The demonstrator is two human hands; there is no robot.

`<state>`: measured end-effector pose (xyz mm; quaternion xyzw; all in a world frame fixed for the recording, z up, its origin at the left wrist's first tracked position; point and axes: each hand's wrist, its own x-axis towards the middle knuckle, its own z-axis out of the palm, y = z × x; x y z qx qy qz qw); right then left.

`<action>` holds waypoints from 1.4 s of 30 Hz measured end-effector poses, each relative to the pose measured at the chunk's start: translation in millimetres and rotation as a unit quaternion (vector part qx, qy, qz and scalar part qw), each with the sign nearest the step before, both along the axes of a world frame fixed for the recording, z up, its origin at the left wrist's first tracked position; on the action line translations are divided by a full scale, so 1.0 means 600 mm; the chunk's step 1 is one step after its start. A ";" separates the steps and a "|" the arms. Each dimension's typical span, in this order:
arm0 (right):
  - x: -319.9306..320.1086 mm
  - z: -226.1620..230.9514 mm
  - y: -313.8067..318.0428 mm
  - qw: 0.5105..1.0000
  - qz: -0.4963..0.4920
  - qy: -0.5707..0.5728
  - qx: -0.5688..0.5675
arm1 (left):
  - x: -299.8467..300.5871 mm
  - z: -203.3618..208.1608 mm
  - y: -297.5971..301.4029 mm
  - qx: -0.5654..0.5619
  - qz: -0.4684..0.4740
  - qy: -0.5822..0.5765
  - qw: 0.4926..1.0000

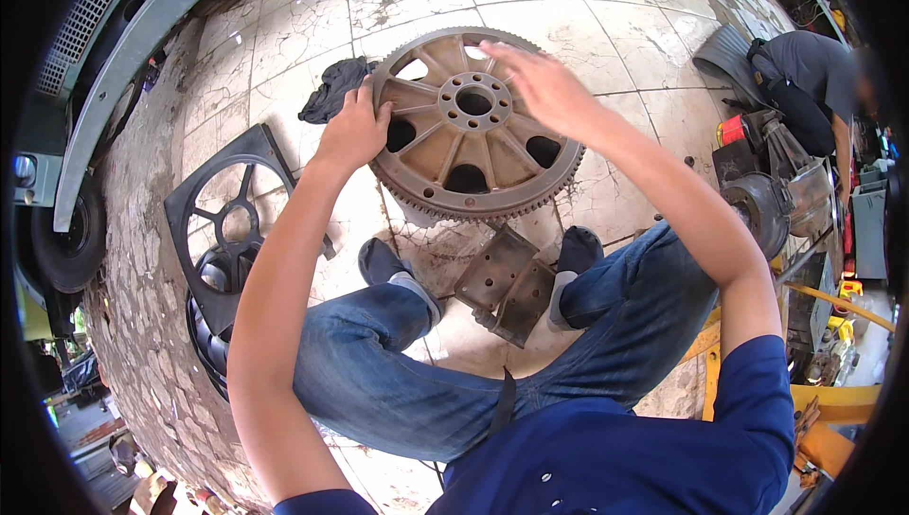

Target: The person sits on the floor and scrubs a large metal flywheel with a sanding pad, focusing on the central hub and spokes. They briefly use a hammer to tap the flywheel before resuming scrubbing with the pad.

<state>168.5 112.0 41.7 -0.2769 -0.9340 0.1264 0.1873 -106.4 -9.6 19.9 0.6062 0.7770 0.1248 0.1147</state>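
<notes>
A large rusty flywheel (431, 127) with a toothed outer ring lies before me, raised above the tiled floor. Several bolt holes circle its hub, and spokes separate openings around it. At its left rim my left hand (356, 129) grips the edge, the thumb near the face and the fingers along the outside. Over the upper right part of the wheel is my right hand (547, 89), its fingers stretched out and a little blurred. Nothing is held in it, and I cannot tell whether it touches the metal. What supports the wheel is mostly hidden.
A rusty metal bracket (505, 283) lies between my feet. A black fan shroud (268, 157) is at the left, and a dark cloth (333, 89) lies beyond it. At the right another person (805, 79) bends near a gearbox-like housing (757, 207). A vehicle bumper (104, 89) juts in at the far left.
</notes>
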 end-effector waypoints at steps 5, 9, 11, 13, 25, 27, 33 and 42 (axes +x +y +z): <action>-0.021 -0.070 -0.043 0.988 0.082 -0.089 0.100 | -0.002 -0.004 0.000 0.010 -0.005 0.006 1.000; -0.014 -0.059 -0.026 0.987 0.073 -0.122 0.075 | -0.003 0.000 0.001 0.004 -0.005 -0.002 1.000; -0.012 -0.062 -0.018 0.987 0.057 -0.124 0.086 | 0.001 0.001 0.003 0.000 -0.001 -0.006 1.000; -0.014 -0.074 -0.019 0.986 0.057 -0.114 0.110 | 0.004 0.001 0.007 -0.001 -0.003 -0.007 1.000; -0.036 -0.050 -0.072 0.969 0.136 -0.104 0.179 | 0.006 0.012 -0.001 -0.033 0.018 -0.031 0.999; -0.037 -0.041 -0.072 0.963 0.140 -0.099 0.209 | 0.006 0.011 -0.001 -0.023 0.016 -0.030 0.999; -0.040 -0.060 -0.079 0.972 0.125 -0.052 0.194 | -0.002 0.000 0.002 -0.004 -0.001 -0.004 1.000; -0.040 -0.065 -0.074 0.971 0.132 -0.063 0.190 | -0.004 -0.001 0.000 -0.002 -0.004 -0.010 1.000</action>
